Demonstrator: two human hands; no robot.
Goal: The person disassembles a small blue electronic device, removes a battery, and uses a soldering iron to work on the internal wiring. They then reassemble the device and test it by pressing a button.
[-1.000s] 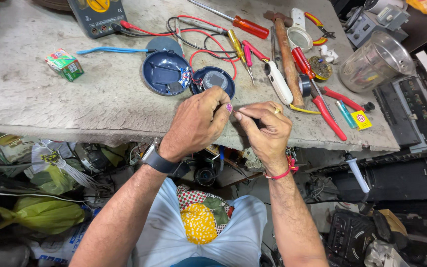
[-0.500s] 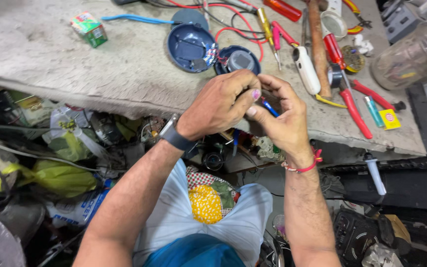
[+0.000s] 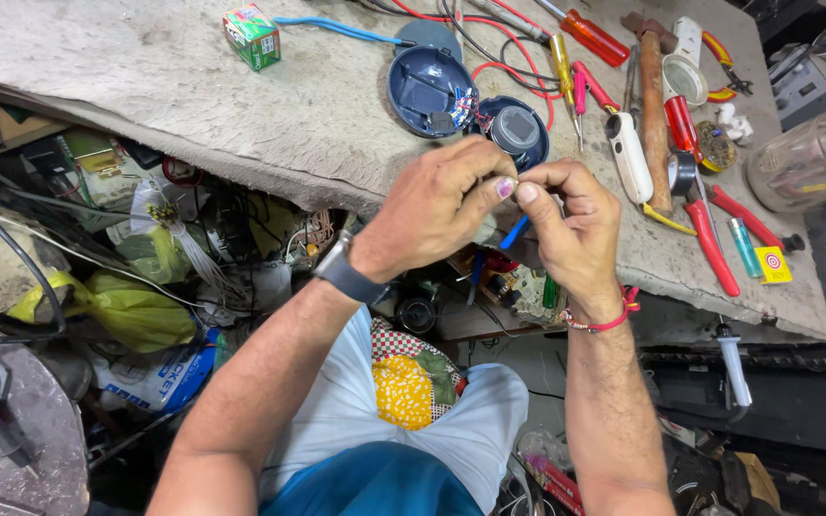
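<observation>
Pinching a thin blue wire point(image 3: 516, 230) betw. thumbs & forefingers, left hand point(image 3: 442, 205) & right hand point(image 3: 571, 229) meet just over the bench edge point(image 3: 270, 162); best keep fingertips tight, wrists steady, near the open blue casing point(image 3: 429, 91).

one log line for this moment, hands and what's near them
left hand: pinching blue wire | right hand: pinching same wire | nearby: opened blue round casing on workbench
</observation>
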